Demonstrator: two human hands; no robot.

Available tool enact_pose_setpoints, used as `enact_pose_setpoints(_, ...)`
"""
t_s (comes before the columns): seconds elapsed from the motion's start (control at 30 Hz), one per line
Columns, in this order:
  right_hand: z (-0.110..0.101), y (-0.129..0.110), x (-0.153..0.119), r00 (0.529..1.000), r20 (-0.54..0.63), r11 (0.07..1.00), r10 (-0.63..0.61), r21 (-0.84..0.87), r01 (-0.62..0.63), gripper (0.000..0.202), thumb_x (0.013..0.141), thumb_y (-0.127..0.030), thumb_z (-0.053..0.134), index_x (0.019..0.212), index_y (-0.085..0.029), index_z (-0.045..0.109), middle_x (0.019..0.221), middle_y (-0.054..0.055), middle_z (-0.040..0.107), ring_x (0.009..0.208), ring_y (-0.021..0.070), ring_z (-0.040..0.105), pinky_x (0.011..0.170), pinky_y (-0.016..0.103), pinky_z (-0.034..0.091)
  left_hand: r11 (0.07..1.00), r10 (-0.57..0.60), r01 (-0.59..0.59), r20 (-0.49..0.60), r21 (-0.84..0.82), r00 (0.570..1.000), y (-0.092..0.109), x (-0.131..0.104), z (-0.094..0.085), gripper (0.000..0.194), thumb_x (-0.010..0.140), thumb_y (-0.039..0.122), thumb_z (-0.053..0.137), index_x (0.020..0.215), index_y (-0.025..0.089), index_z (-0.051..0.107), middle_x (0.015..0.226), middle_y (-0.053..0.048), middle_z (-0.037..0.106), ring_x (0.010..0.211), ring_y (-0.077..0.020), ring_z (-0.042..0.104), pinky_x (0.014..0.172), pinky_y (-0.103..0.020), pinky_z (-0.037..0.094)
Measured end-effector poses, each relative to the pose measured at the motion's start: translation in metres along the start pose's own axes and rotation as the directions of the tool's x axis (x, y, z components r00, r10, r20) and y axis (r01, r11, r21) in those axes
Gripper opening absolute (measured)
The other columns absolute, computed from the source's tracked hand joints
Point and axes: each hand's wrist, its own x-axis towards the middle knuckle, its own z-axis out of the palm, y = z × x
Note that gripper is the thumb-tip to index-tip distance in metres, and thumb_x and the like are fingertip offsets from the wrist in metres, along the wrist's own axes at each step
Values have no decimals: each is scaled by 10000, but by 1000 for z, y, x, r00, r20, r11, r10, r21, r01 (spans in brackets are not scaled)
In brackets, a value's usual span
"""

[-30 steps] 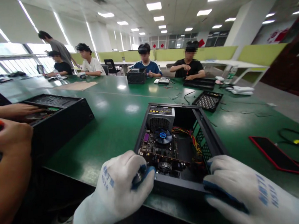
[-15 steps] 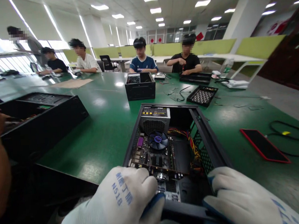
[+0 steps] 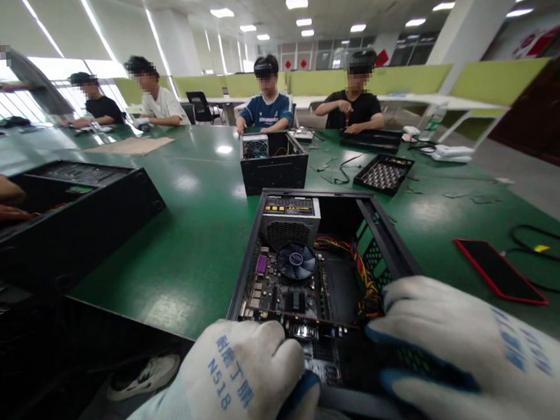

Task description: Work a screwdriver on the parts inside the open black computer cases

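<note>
An open black computer case [image 3: 343, 394] lies on its side in front of me. Inside are a motherboard [image 3: 293, 298], a round CPU fan [image 3: 296, 261], a grey power supply [image 3: 290, 222] and bundled coloured cables [image 3: 369, 280]. My left hand [image 3: 253, 372], in a white glove with blue on the palm side, is closed on the near left edge of the case. Over the near right side is my right hand [image 3: 442, 339], gloved alike, its thumb and fingers apart with nothing seen between them. Its fingertips reach over the interior; whether they touch anything is unclear.
Another black case [image 3: 80, 230], with a co-worker's arm in it, lies at left. A third case [image 3: 274, 169] stands ahead. To the right are a red-edged black panel [image 3: 500, 271], a black cable [image 3: 551, 242] and a perforated tray [image 3: 384, 174]. Several people sit across the green table [image 3: 200, 241].
My right hand has lifted off the case's right edge, moved inward and spread its fingers. My left hand keeps its hold. At left, the co-worker's hand now shows inside the other case.
</note>
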Motion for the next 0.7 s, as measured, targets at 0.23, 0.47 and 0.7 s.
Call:
enact_pose_setpoints(0.23, 26, 22, 89, 913, 408, 946, 11, -301, 123, 308, 985, -447, 680, 1093, -168, 755, 1038, 138, 753, 972, 312, 704, 884, 461, 527, 1000, -12, 11, -49, -24, 999, 4, 2, -11, 211, 940, 276, 621, 757, 248, 518, 719, 7, 616, 531, -158, 540, 465, -322, 375)
enact_pose_setpoints(0.47, 61, 9, 139, 755, 652, 902, 73, -367, 229, 222, 977, -253, 640, 1093, -131, 786, 1090, 170, 795, 997, 328, 772, 807, 413, 562, 997, -28, 22, -72, -79, 997, 3, 0, -6, 239, 968, 268, 596, 746, 247, 509, 659, 18, 565, 519, -140, 503, 470, -281, 352)
enact_pose_setpoints(0.7, 57, 19, 144, 751, 657, 902, 65, -360, 237, 190, 899, -206, 687, 1049, -150, 789, 983, 141, 812, 966, 302, 785, 769, 352, 541, 995, -32, 23, -101, -93, 994, 1, -2, 0, 255, 967, 271, 583, 731, 248, 490, 665, 3, 564, 537, -154, 522, 472, -284, 392)
